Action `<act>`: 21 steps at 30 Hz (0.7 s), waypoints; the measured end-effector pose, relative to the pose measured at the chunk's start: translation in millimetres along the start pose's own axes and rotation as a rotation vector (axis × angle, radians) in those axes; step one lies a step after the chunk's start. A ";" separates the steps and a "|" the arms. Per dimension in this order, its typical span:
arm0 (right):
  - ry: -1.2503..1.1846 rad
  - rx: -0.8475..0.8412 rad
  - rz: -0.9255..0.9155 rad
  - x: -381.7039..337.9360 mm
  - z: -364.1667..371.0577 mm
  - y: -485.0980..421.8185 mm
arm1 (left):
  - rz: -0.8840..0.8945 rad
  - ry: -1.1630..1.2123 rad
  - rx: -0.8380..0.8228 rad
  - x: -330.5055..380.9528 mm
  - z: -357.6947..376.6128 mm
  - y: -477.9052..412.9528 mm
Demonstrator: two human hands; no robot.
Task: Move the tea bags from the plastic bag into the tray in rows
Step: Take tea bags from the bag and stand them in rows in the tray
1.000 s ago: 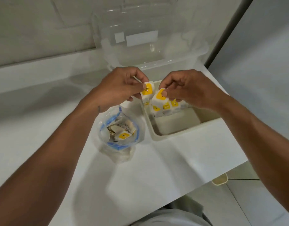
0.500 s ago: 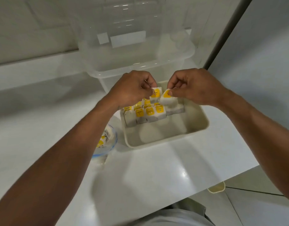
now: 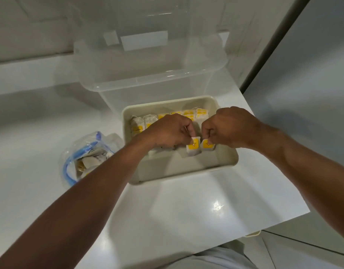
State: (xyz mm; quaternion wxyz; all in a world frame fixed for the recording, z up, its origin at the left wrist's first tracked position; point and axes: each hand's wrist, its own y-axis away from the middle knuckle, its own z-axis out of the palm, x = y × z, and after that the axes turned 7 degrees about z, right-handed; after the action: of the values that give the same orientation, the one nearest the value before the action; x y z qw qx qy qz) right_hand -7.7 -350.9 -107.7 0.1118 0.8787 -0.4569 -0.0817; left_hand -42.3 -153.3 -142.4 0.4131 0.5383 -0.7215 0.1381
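Note:
A cream tray [image 3: 186,172] sits on the white counter, with a row of white tea bags with yellow tags [image 3: 188,114] standing along its far wall. My left hand [image 3: 168,133] pinches one tea bag [image 3: 194,147] inside the tray. Beside it, my right hand [image 3: 229,129] pinches another tea bag [image 3: 207,145]. The two bags stand side by side in a second row; my left forearm hides that row's left part. The clear plastic bag [image 3: 85,158] with a blue zip lies left of the tray, with more tea bags inside.
A large clear plastic box [image 3: 148,74] stands right behind the tray. The white counter [image 3: 186,210] ends at a front edge near my body and a right edge beside a grey wall panel. Tiled floor shows at the lower right.
Both hands moved down from above the tray's far row into the tray, each carrying its tea bag toward the near side. The camera view shifted, so the tray now sits more central.

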 end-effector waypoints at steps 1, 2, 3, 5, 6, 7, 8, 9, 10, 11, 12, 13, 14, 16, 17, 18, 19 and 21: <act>0.060 0.003 -0.024 0.0 0.2 -4.0 | -0.008 -0.022 0.009 -0.8 0.2 -4.8; 0.129 0.023 -0.040 -0.8 0.8 -8.7 | -0.018 -0.062 0.033 -1.8 0.8 -10.5; 0.194 0.037 -0.045 -2.8 0.9 -13.1 | -0.033 -0.125 0.061 -2.2 1.9 -15.9; 0.284 0.061 -0.053 -7.5 3.0 -21.3 | -0.079 -0.293 0.116 -2.9 5.4 -25.8; 0.320 0.066 -0.062 -10.4 3.4 -24.3 | -0.100 -0.355 0.141 -3.6 7.0 -29.9; 0.352 0.065 -0.063 -12.8 3.9 -26.7 | -0.116 -0.386 0.161 -4.3 8.6 -32.8; 0.374 0.060 -0.055 -13.9 4.8 -29.0 | -0.126 -0.404 0.178 -5.0 9.8 -34.2; 0.405 0.059 -0.044 -13.3 6.8 -32.1 | -0.130 -0.416 0.191 -5.8 10.3 -35.6; 0.431 0.065 -0.034 -12.3 9.5 -35.3 | -0.133 -0.424 0.202 -7.3 10.1 -37.0; 0.458 0.074 -0.027 -10.9 13.4 -38.1 | -0.138 -0.423 0.206 -8.6 9.9 -37.6; 0.476 0.081 -0.028 -9.9 15.9 -40.2 | -0.142 -0.420 0.209 -9.8 9.6 -38.0; 0.476 0.087 -0.031 -9.0 17.5 -41.6 | -0.141 -0.415 0.208 -11.4 9.3 -38.6; 0.468 0.104 -0.041 -8.8 19.1 -42.0 | -0.134 -0.412 0.212 -12.7 9.8 -39.0; 0.460 0.206 -0.089 -8.2 22.1 -41.1 | -0.113 -0.437 0.243 -12.9 12.0 -37.4; 0.464 0.289 -0.108 -7.9 22.5 -39.6 | -0.106 -0.458 0.272 -12.7 13.3 -35.2; 0.468 0.384 -0.112 -7.1 22.0 -38.3 | -0.097 -0.468 0.303 -12.5 14.0 -32.2; 0.479 0.435 -0.107 -6.4 21.8 -36.7 | -0.084 -0.469 0.329 -12.9 14.9 -28.9; 0.516 0.413 -0.088 -4.9 23.9 -31.4 | -0.022 -0.506 0.342 -12.3 19.2 -20.5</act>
State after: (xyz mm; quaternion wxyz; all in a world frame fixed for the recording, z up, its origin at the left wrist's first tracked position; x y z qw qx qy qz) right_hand 8.3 -332.3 -139.0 0.0398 0.8933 -0.3821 0.2332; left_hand -31.7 -165.3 -168.4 0.1249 0.6251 -0.7619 0.1146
